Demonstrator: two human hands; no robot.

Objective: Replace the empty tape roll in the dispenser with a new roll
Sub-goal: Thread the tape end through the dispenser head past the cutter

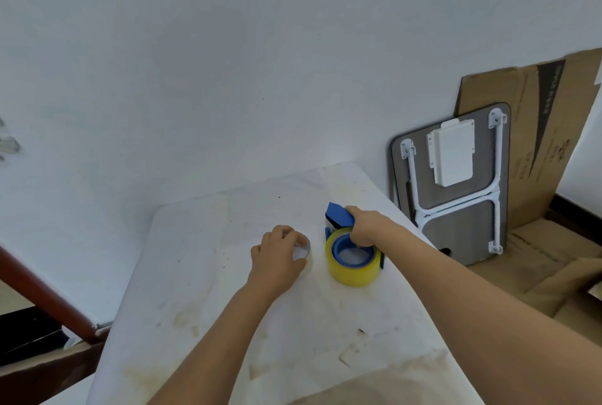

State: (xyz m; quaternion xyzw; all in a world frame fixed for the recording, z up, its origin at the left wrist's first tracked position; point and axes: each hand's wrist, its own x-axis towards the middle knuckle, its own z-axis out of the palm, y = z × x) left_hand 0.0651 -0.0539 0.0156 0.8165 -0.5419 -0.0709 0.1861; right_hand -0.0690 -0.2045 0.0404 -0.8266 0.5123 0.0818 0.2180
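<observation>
A blue tape dispenser [338,216] lies on the white table [228,307] with a full yellow tape roll [353,271] seated on its blue hub. My right hand [366,225] grips the dispenser, fingers over the blue handle and reaching into the hub. To the left, my left hand [277,258] holds the empty grey cardboard roll [302,249], which rests on the table a short gap from the yellow roll.
The table's right edge runs close beside the dispenser. Beyond it, a folded lap table [456,189] and flattened cardboard [537,130] lean against the wall. A brown wooden rail [42,293] slants at lower left. The white wall stands just behind the table.
</observation>
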